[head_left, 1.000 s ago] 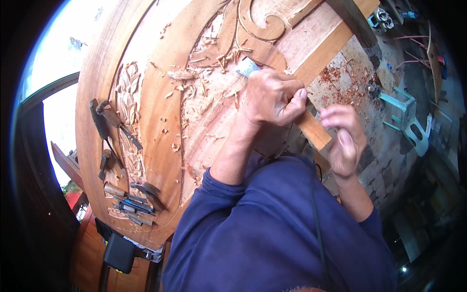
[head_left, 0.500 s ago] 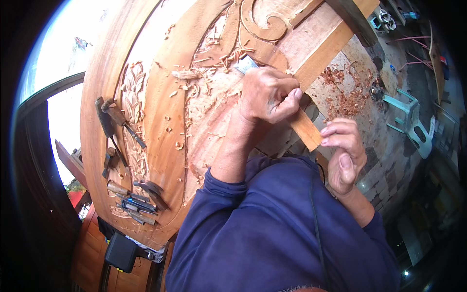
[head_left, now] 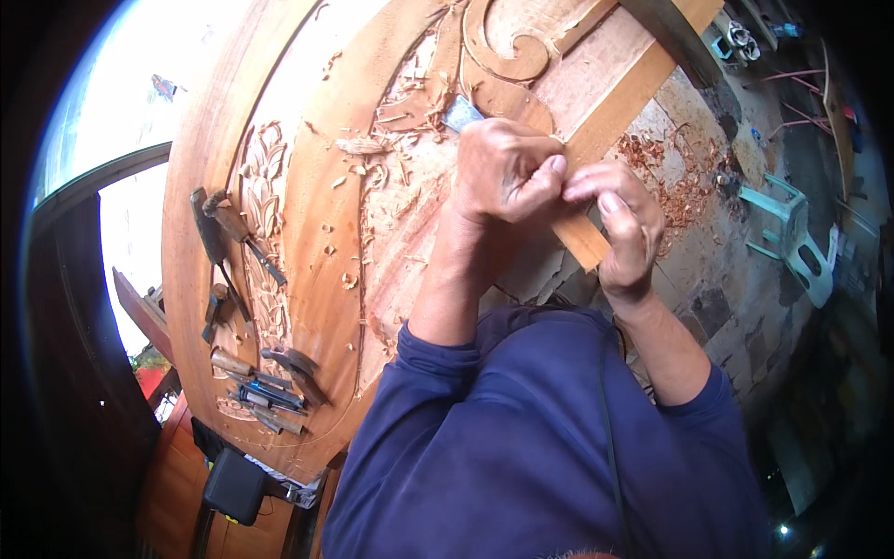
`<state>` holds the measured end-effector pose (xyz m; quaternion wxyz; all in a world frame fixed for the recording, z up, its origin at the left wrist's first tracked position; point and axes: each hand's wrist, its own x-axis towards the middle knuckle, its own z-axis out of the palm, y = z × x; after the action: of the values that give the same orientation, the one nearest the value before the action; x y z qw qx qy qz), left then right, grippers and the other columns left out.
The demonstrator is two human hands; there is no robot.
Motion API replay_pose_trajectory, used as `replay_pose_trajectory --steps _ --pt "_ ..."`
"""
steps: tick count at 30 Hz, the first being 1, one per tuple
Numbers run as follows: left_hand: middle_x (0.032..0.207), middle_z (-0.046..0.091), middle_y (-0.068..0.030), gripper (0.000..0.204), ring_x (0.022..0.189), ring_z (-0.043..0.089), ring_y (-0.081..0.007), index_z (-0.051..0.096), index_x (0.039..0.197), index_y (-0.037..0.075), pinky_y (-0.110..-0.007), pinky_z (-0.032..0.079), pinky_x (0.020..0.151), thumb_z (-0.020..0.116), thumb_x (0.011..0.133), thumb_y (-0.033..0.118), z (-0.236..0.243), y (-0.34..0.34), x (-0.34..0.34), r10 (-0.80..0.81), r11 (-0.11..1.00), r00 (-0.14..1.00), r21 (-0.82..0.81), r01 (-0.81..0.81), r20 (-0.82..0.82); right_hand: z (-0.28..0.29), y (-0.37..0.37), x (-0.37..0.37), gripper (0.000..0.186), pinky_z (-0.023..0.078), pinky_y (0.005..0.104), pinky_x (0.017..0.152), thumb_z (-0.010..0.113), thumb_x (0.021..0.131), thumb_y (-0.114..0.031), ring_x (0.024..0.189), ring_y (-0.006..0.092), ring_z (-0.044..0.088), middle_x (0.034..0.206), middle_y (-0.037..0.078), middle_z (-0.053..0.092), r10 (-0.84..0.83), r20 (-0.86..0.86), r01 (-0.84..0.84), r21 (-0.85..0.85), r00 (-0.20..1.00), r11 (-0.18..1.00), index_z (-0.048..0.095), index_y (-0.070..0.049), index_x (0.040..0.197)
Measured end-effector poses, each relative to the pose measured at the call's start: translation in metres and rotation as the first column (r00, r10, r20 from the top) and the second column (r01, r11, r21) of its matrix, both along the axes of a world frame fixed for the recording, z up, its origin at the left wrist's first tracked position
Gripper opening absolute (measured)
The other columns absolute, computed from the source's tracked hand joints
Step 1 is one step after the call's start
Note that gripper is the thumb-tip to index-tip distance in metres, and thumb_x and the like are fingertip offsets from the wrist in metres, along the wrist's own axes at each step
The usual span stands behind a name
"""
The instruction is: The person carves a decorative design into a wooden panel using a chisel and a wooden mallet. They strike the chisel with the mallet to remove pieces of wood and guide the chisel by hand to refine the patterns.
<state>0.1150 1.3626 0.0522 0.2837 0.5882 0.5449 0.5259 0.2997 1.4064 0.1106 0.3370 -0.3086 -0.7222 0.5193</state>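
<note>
My left hand is closed in a fist around a flat wooden-handled tool, held aslant over the carved panel. A pale blue end shows beyond the knuckles, by the carved scroll; its exact kind I cannot make out. The squared wooden end sticks out below the fist. Right beside the fist, my right hand has its fingers loosely bent, with the fingertips at the handle near my left thumb. Its own thumb stands up, apart from the wood. Curled wood shavings lie on the panel around the blue end.
Chisels and gouges lie at the panel's left, with a hammer-like tool and more hand tools. A black case sits below. Shavings litter the tiled floor at right, near a pale green plastic stool.
My right hand has moved up and left along the wooden handle, from its lower end to beside my left fist. The left hand keeps its hold. The view has shifted slightly.
</note>
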Motion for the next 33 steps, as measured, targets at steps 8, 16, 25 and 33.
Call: replay_pose_trajectory --steps 8,16,25,33 --pt "0.058 0.041 -0.0131 0.032 0.051 0.047 -0.035 0.051 0.062 0.007 -0.045 0.038 0.053 0.063 0.088 0.023 -0.008 -0.006 0.009 -0.005 0.996 1.0 0.084 0.007 -0.022 0.036 -0.03 0.065 0.025 0.054 0.0385 0.085 0.054 0.094 -0.017 0.094 0.0262 0.066 0.103 0.019 0.069 -0.003 0.083 -0.003 0.073 0.997 0.997 0.071 0.001 0.096" --pt "0.056 0.044 -0.0118 0.033 0.049 0.05 -0.0326 0.057 0.064 0.007 -0.044 0.039 0.052 0.061 0.09 0.027 -0.006 -0.004 0.006 -0.046 0.998 0.992 0.051 0.04 0.119 0.03 -0.009 -0.004 0.02 0.052 0.0374 0.086 0.055 0.091 -0.011 0.091 0.0278 0.066 0.095 0.016 0.071 0.052 0.052 -0.051 -0.021 0.997 0.999 0.073 -0.001 0.09" --pt "0.055 0.047 -0.0128 0.028 0.048 0.052 -0.0316 0.063 0.066 0.006 -0.044 0.04 0.051 0.064 0.087 0.025 -0.012 0.009 0.0 0.033 0.996 0.998 0.085 -0.037 0.047 0.014 0.01 -0.001 0.033 0.052 0.0391 0.088 0.046 0.096 -0.018 0.095 0.0284 0.067 0.099 0.018 0.071 0.023 -0.009 -0.024 -0.156 1.0 0.987 0.071 0.003 0.091" --pt "0.055 0.049 -0.0112 0.026 0.049 0.054 -0.0314 0.065 0.066 0.008 -0.044 0.042 0.051 0.064 0.085 0.026 -0.013 0.002 0.009 0.097 0.994 0.989 0.07 -0.089 -0.113 0.022 -0.01 0.053 0.028 0.054 0.0419 0.094 0.049 0.091 -0.012 0.098 0.0293 0.068 0.099 0.018 0.073 0.022 0.018 -0.022 0.025 1.0 0.999 0.072 0.003 0.093"
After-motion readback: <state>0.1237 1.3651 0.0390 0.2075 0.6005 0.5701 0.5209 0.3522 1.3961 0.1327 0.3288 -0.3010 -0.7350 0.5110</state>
